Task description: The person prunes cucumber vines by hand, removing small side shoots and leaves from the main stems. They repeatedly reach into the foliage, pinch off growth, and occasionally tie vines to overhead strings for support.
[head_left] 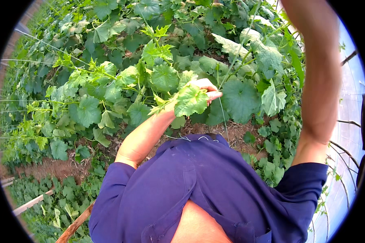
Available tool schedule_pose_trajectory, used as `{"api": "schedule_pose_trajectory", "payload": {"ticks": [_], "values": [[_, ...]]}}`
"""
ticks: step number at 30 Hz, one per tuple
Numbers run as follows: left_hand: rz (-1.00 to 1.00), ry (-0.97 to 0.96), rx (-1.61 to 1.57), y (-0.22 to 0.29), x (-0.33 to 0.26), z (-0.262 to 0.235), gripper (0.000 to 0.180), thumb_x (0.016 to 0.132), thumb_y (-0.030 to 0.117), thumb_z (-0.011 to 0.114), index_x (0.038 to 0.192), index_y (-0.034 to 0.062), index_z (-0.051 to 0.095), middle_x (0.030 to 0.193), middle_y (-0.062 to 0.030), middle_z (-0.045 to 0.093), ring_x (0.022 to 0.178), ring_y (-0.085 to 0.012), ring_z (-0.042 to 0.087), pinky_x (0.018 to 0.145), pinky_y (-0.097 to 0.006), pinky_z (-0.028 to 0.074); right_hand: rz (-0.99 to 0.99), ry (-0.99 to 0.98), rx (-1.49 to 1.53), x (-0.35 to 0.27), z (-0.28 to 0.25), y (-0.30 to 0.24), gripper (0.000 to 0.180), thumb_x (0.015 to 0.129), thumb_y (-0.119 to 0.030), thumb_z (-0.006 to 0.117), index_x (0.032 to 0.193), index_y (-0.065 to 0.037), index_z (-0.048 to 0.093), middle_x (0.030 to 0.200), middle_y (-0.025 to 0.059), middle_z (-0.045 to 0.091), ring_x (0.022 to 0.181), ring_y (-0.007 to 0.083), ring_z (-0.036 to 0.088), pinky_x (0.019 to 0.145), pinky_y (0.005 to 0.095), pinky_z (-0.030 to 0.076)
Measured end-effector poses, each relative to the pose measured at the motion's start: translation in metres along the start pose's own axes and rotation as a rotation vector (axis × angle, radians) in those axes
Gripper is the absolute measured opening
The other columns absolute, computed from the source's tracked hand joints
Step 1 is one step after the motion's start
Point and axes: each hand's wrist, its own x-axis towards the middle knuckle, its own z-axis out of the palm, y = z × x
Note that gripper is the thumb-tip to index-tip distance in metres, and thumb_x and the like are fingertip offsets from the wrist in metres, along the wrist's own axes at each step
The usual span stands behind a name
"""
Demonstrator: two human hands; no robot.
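My left hand (207, 85) is in the middle of the vines, its fingers closed around a leafy vine shoot (190, 100). One broad leaf of that shoot covers most of the palm and wrist. A thin string (223, 115) hangs down just beside the fingertips. Another string with a stem along it (235, 60) rises from near the hand toward the top edge. My right forearm (322, 81) is lifted high on the right, and its hand lies beyond the top of the picture. Large green leaves (241, 100) stand right of my left hand.
Dense climbing vines (89, 111) fill the far side and left. Taut wires (48, 46) cross at the left. Brown soil with dry straw (61, 168) shows below the plants. Wooden poles (77, 222) lie at lower left. Plastic sheeting (344, 101) with dark curved rods (345, 152) bounds the right.
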Motion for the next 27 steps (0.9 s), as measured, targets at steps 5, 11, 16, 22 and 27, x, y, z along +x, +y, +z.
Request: {"api": "schedule_pose_trajectory", "payload": {"ticks": [5,11,16,22,27], "values": [[-0.129,-0.131,-0.502,-0.049,0.009,-0.028,0.039,0.094,0.015,0.065,0.129,0.0019,0.053,0.113,-0.0076,0.058,0.102,-0.0161,0.060,0.092,-0.032,0.051,0.717,0.007,0.354,-0.199,0.049,0.088,0.033,0.107,-0.021,0.038,0.129,-0.003,0.053,0.070,0.0018,0.057,0.049,0.0053,0.049,0.044,0.0187,0.039],[-0.217,-0.059,-0.357,-0.075,0.009,-0.052,0.037,0.097,0.021,0.056,0.127,-0.0004,0.057,0.114,-0.0089,0.065,0.098,-0.0186,0.065,0.089,-0.032,0.053,0.928,-0.015,-0.009,-0.263,0.020,0.122,0.038,0.106,-0.029,0.041,0.125,-0.003,0.060,0.062,-0.0056,0.047,0.050,0.0028,0.040,0.044,0.0202,0.032],[-0.235,-0.067,0.280,-0.107,0.033,-0.059,0.030,0.100,0.029,0.047,0.104,0.0038,0.063,0.098,-0.0064,0.067,0.081,-0.0158,0.065,0.069,-0.032,0.054,0.584,0.262,0.136,-0.119,-0.017,0.107,0.032,0.105,-0.024,0.044,0.122,-0.004,0.064,0.062,-0.0064,0.047,0.049,0.0016,0.037,0.042,0.0208,0.030],[-0.309,-0.023,0.203,-0.085,0.057,-0.047,0.021,0.098,0.019,0.054,0.110,0.0030,0.062,0.094,-0.0059,0.070,0.072,-0.0116,0.066,0.061,-0.029,0.053,0.157,0.042,-0.124,-0.097,0.046,0.090,0.024,0.102,-0.021,0.050,0.100,-0.003,0.067,0.056,0.0023,0.048,0.046,0.0091,0.044,0.043,0.0272,0.036],[-0.048,0.070,0.409,-0.085,0.072,-0.040,0.021,0.098,0.022,0.056,0.109,0.0066,0.066,0.085,-0.0078,0.069,0.064,-0.0126,0.065,0.060,-0.034,0.054,0.265,-0.219,-0.149,-0.023,0.045,0.075,0.026,0.098,-0.026,0.053,0.100,-0.002,0.062,0.080,0.0184,0.065,0.064,0.0243,0.062,0.059,0.0332,0.052]]}}
